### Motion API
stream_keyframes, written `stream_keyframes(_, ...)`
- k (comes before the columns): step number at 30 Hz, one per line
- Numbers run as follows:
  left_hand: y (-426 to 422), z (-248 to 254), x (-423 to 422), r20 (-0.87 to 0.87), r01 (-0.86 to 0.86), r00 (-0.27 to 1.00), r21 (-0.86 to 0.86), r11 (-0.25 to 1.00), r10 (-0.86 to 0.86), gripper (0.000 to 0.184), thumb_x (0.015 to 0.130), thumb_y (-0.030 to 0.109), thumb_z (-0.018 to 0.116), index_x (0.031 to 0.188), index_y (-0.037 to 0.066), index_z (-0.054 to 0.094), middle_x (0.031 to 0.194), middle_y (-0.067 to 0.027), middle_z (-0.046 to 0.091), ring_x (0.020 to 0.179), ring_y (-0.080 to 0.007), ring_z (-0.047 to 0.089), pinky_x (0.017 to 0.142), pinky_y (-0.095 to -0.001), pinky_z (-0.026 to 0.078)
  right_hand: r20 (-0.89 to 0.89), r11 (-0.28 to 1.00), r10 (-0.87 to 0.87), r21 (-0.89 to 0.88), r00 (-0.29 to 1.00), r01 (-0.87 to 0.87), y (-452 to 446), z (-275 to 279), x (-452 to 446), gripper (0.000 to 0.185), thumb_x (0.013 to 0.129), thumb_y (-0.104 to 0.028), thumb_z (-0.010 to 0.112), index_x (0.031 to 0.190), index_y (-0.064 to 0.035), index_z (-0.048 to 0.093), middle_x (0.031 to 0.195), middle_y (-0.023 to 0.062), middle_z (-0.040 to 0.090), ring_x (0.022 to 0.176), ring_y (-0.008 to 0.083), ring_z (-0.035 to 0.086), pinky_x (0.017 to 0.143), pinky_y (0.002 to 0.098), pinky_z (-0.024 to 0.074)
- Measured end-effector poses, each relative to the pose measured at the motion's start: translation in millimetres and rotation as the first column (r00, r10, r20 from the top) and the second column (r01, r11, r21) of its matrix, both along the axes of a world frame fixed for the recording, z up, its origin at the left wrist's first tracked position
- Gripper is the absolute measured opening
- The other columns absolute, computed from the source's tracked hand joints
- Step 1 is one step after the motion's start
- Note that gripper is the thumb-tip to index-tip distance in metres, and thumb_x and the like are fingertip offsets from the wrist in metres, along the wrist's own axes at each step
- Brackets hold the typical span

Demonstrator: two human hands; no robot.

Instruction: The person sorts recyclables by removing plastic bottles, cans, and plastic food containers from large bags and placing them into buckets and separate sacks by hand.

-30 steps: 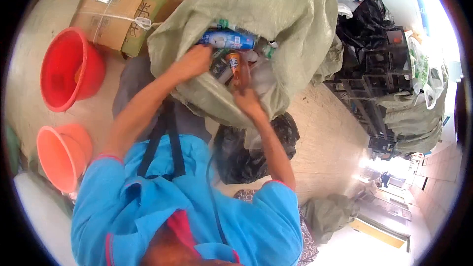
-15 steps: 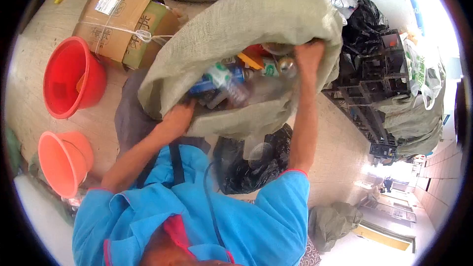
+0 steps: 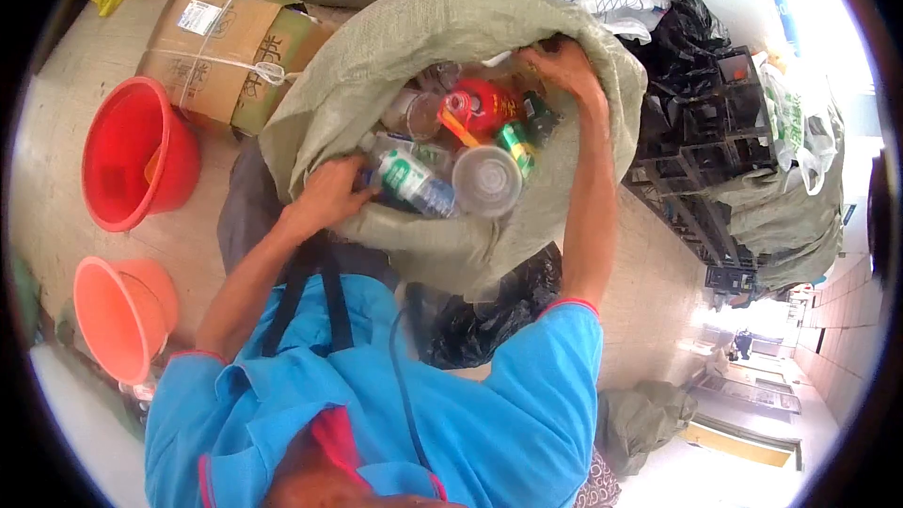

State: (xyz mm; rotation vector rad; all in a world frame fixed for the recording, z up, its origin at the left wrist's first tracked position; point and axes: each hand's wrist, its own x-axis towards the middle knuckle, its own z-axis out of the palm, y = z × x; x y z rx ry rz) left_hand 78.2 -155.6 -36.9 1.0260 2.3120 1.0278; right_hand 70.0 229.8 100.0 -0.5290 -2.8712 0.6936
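A large pale green woven sack (image 3: 376, 66) stands with its mouth wide. Inside lie a red bottle (image 3: 482, 105), a clear bottle with a green label (image 3: 414, 181), a round clear container (image 3: 487, 181) and a green-and-yellow can (image 3: 516, 148). My left hand (image 3: 329, 191) grips the sack's near left rim, thumb inside. At the upper right of the opening, my right hand (image 3: 566, 71) has its fingers curled over the rim, holding the sack.
A red basin (image 3: 141, 152) and a pink bucket (image 3: 125, 315) stand at left. Behind them is a tied cardboard box (image 3: 221, 56). A black bag (image 3: 499, 315) lies below the sack. Black crates (image 3: 724, 146) are stacked at right.
The sack's mouth has spread wider, showing more bottles. My right hand has moved from inside the sack to its upper right rim. My left hand has shifted down and left along the rim.
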Motion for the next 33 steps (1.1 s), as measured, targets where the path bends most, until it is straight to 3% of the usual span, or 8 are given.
stream_keyframes(3, 7.1, -5.0, -11.6, 0.032, -0.025, 0.999, 0.082, 0.996, 0.023, 0.034, 0.077, 0.023, 0.069, 0.099, -0.001, 0.057, 0.079, -0.0173, 0.065, 0.077, -0.0369, 0.062, 0.068, -0.0442, 0.047, 0.191, 0.996, 0.069, -0.071, 0.979, -0.057, -2.7, -4.6, 14.3, 0.063, 0.071, -0.042, 0.073, 0.113, 0.0028, 0.059, 0.113, 0.0210, 0.061, 0.106, 0.0324, 0.058, 0.089, 0.0379, 0.0454)
stream_keyframes(5, 11.8, -13.7, -20.2, 0.021, -0.022, 1.000, 0.110, 0.994, 0.020, 0.033, 0.077, 0.022, 0.069, 0.096, -0.001, 0.056, 0.077, -0.0178, 0.064, 0.076, -0.0373, 0.061, 0.068, -0.0447, 0.046, -0.123, 1.000, 0.002, 0.006, 0.992, -0.001, 0.9, -19.5, 18.9, 0.066, 0.073, -0.044, 0.071, 0.117, 0.0030, 0.057, 0.118, 0.0205, 0.059, 0.108, 0.0318, 0.057, 0.090, 0.0379, 0.0442)
stream_keyframes(7, 13.9, -14.4, -23.6, 0.053, -0.018, 0.999, 0.090, 0.996, 0.013, 0.031, 0.077, 0.021, 0.069, 0.095, -0.001, 0.055, 0.075, -0.0181, 0.064, 0.075, -0.0377, 0.061, 0.067, -0.0455, 0.046, -0.019, 0.989, -0.048, -0.142, 0.999, 0.045, 6.0, -10.9, 20.1, 0.067, 0.076, -0.045, 0.068, 0.120, 0.0029, 0.053, 0.121, 0.0196, 0.056, 0.112, 0.0294, 0.054, 0.093, 0.0375, 0.0424)
stream_keyframes(9, 16.3, -7.8, -24.8, 0.008, -0.021, 1.000, 0.105, 0.994, 0.020, 0.031, 0.077, 0.020, 0.068, 0.095, -0.001, 0.054, 0.075, -0.0183, 0.064, 0.076, -0.0380, 0.061, 0.067, -0.0457, 0.046, -0.259, 0.938, -0.206, -0.325, 0.943, 0.116, 25.8, -14.0, 14.6, 0.064, 0.079, -0.046, 0.064, 0.121, 0.0025, 0.053, 0.122, 0.0182, 0.056, 0.113, 0.0280, 0.053, 0.095, 0.0367, 0.0408)
stream_keyframes(14, 34.2, 21.9, -29.6, 0.012, -0.009, 1.000, 0.166, 0.986, 0.007, 0.033, 0.078, 0.021, 0.066, 0.101, 0.000, 0.054, 0.078, -0.0191, 0.063, 0.079, -0.0388, 0.060, 0.069, -0.0462, 0.045, -0.420, 0.940, -0.307, 0.009, 0.854, 0.342, 37.2, 37.8, 3.3, 0.066, 0.079, -0.049, 0.062, 0.119, 0.0024, 0.056, 0.118, 0.0202, 0.060, 0.111, 0.0320, 0.056, 0.094, 0.0381, 0.0414)
stream_keyframes(19, 85.3, 43.3, -37.5, -0.116, 0.008, 0.993, 0.207, 0.978, 0.016, 0.037, 0.080, 0.021, 0.064, 0.110, 0.002, 0.054, 0.084, -0.0197, 0.063, 0.083, -0.0384, 0.060, 0.071, -0.0471, 0.045, 0.059, 0.945, -0.156, 0.301, 0.986, 0.131, 81.7, 10.6, -6.2, 0.068, 0.072, -0.049, 0.069, 0.114, 0.0038, 0.059, 0.117, 0.0238, 0.059, 0.112, 0.0347, 0.055, 0.093, 0.0394, 0.0435)
stream_keyframes(29, 168.1, 56.7, -88.1, -0.350, 0.094, 0.936, 0.321, 0.942, 0.026, 0.047, 0.080, 0.022, 0.063, 0.120, 0.003, 0.048, 0.100, -0.0213, 0.059, 0.092, -0.0377, 0.057, 0.080, -0.0445, 0.046, -0.236, 0.840, -0.155, 0.480, 0.959, 0.254, 56.8, -21.8, -34.3, 0.050, 0.075, -0.036, 0.066, 0.107, 0.0022, 0.062, 0.112, 0.0241, 0.060, 0.107, 0.0381, 0.057, 0.090, 0.0434, 0.0454)
stream_keyframes(33, 172.8, 57.5, -102.2, -0.441, -0.108, 0.876, 0.217, 0.970, 0.196, 0.062, 0.076, 0.022, 0.067, 0.130, 0.006, 0.041, 0.112, -0.0223, 0.053, 0.102, -0.0392, 0.053, 0.083, -0.0457, 0.045, 0.015, 0.852, -0.384, 0.390, 0.923, 0.348, 44.0, -10.1, -62.6, 0.035, 0.078, -0.022, 0.060, 0.106, -0.0028, 0.064, 0.110, 0.0192, 0.062, 0.107, 0.0360, 0.058, 0.089, 0.0427, 0.0471)
